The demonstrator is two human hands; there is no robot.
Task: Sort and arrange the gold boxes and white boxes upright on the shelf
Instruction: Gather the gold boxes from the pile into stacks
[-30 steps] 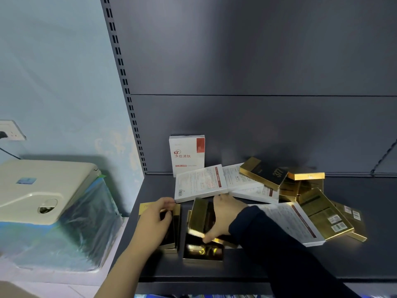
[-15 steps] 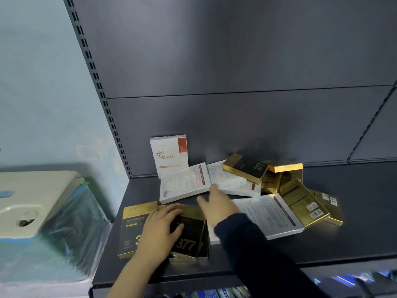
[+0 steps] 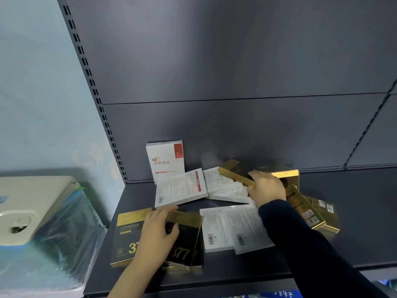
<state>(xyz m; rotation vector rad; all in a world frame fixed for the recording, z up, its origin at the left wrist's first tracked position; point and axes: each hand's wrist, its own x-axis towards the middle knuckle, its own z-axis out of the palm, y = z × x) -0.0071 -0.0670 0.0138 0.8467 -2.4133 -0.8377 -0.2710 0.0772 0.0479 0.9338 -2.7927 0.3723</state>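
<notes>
Right hand (image 3: 266, 187) pinches the end of 1 gold box (image 3: 235, 179), tilted atop the pile at the back of the shelf (image 3: 365, 203). Left hand (image 3: 160, 231) rests flat on 2 gold boxes (image 3: 124, 237) at front. Likely light, stiff, glossy-slick card: grip across narrow edges.

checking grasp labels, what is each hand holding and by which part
The right hand grips a gold box from the pile by its right end. The left hand holds nothing; it rests flat on the front gold boxes.
</notes>
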